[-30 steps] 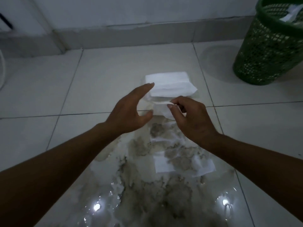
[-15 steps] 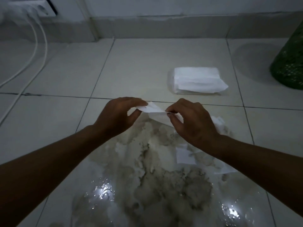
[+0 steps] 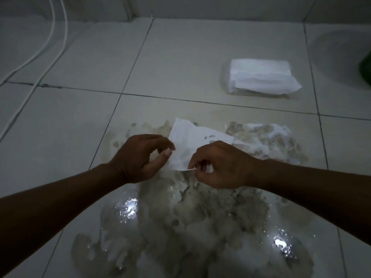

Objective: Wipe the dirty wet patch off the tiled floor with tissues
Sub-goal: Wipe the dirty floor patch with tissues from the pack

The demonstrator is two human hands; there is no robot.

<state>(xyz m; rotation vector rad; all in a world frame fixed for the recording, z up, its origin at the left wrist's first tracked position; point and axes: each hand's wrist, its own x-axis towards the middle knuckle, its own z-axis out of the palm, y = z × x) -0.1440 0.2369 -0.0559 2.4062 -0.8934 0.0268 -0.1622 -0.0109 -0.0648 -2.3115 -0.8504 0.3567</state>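
Both hands held one clean tissue (image 3: 187,137) stretched between them, low over the far part of the wet patch (image 3: 180,223) on the tiled floor (image 3: 84,63). The left hand (image 3: 138,157) had its grip narrow, thumb and forefinger nipping the sheet's left edge. The right hand (image 3: 220,164) pinched the near corner between thumb and fingertips, its other fingers curled under. Holding it by two points kept the thin sheet spread flat, probably so that it could be laid down open and soak up as much as possible instead of landing in a wad.

The patch itself spread from the middle of the floor toward the near edge of the view, grey and muddy, with bright glints where water still stood. At its far right edge lay a soaked tissue (image 3: 269,133), already stained and clinging to the tile, likely left there to draw up liquid. Much of the mess remained, so the job looked to be at an early stage.

Beyond the patch, toward the far right of the floor, a tissue pack (image 3: 259,76) sat on dry tile, well apart from the wet, with a sheet sticking out of its opening; that kept the supply dry yet within reach. A sliver of something green (image 3: 366,69) showed at the right edge; its contents could not be seen. Two white cables (image 3: 51,35) trailed along the far left.
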